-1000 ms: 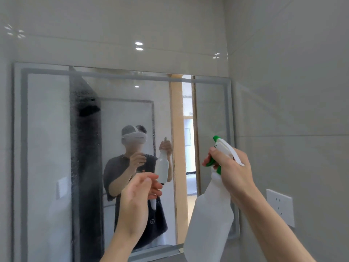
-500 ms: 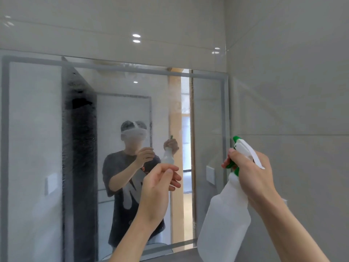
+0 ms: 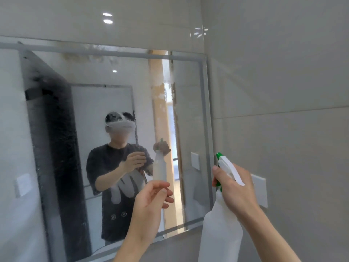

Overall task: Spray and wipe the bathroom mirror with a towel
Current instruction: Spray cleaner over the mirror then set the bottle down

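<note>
The bathroom mirror (image 3: 190,114) fills the left and middle of the head view, framed by a grey border, with wet spray patches and drips along its top and down the middle. My right hand (image 3: 238,188) grips the neck of a white spray bottle (image 3: 221,235) with a green and white trigger head, its nozzle pointing at the mirror's right edge. My left hand (image 3: 151,201) is raised in front of the mirror's lower middle, fingers loosely curled and empty. No towel is in view.
A tiled wall (image 3: 283,82) meets the mirror wall in a corner on the right. A white wall socket (image 3: 261,191) sits just behind my right hand. The mirror reflects a person, a dark shower panel and a doorway.
My right hand and the bottle have shifted right and slightly down in view. The view has tilted, and more white spray now streaks the mirror's top and middle.
</note>
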A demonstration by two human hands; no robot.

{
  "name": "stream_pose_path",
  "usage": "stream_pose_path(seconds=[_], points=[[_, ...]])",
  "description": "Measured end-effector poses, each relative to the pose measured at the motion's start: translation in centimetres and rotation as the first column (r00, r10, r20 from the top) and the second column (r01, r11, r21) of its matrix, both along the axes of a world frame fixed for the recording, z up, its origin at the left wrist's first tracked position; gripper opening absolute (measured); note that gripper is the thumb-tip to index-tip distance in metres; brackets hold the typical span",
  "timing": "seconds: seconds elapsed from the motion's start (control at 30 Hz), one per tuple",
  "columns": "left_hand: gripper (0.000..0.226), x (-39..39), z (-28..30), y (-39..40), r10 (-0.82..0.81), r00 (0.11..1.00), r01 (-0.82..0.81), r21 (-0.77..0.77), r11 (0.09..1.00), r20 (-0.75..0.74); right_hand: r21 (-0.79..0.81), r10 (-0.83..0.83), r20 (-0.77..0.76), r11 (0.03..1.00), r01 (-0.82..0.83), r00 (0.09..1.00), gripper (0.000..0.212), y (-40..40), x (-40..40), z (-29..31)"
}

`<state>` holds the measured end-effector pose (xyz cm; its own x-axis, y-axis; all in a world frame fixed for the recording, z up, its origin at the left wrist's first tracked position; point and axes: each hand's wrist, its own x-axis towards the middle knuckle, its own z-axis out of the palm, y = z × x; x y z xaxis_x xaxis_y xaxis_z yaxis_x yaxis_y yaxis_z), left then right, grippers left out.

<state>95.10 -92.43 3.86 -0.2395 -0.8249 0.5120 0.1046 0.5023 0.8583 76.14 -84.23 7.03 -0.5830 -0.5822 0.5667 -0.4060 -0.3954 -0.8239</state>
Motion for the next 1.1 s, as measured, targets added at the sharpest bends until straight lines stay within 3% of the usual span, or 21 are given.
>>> stream_pose_path(seconds=[0.3, 0.4, 0.47, 0.57, 0.63, 0.73, 0.83, 0.97, 1.1], points=[[0.021, 0.8, -6.2, 0.9, 0.024, 0.994, -0.037, 0.116, 0.993, 0.111, 0.074, 0.036, 0.049, 0.996, -0.04, 0.998, 0.027, -0.2, 0.6, -5.6], [0.023, 1.1, -7.8, 1.3, 0.02, 0.994, -0.036, 0.154, 0.987, 0.105, 0.099, 0.034, 0.039, 0.994, -0.038, 0.999, 0.031, 0.1, 1.2, -7.2], [0.012, 1.2, -8.6, 1.7, 0.016, 0.998, -0.025, 0.176, 0.984, 0.054, 0.117, 0.025, 0.05, 0.993, -0.03, 0.998, 0.034, 0.4, 1.5, -8.5], [0.021, 1.5, -9.6, 2.3, 0.01, 0.999, -0.016, 0.214, 0.977, 0.031, 0.145, 0.018, 0.06, 0.989, -0.026, 0.998, 0.037, 0.9, 1.9, -10.4], [0.013, 1.8, -10.1, 2.7, 0.0, 0.998, -0.012, 0.219, 0.976, 0.056, 0.139, 0.009, 0.079, 0.99, -0.02, 0.997, 0.035, 1.2, 2.1, -11.1], [0.023, 2.5, -10.8, 3.3, -0.007, 0.994, -0.018, 0.229, 0.973, 0.108, 0.133, 0.015, 0.101, 0.991, -0.028, 0.995, 0.027, 1.7, 2.4, -11.6], [0.015, 3.0, -11.3, 4.4, -0.025, 0.997, 0.004, 0.255, 0.967, 0.078, 0.167, 0.022, 0.068, 0.985, -0.033, 0.997, 0.026, 2.3, 2.4, -12.4], [0.031, 3.8, -12.8, 5.0, -0.006, 0.999, -0.009, 0.302, 0.953, 0.049, 0.241, 0.012, 0.079, 0.97, -0.03, 0.997, 0.03, 3.3, 2.2, -14.1], [0.017, 4.5, -14.2, 5.3, 0.015, 0.997, -0.041, 0.324, 0.945, 0.082, 0.288, 0.025, 0.121, 0.956, -0.059, 0.992, 0.034, 4.3, 2.5, -15.7]])
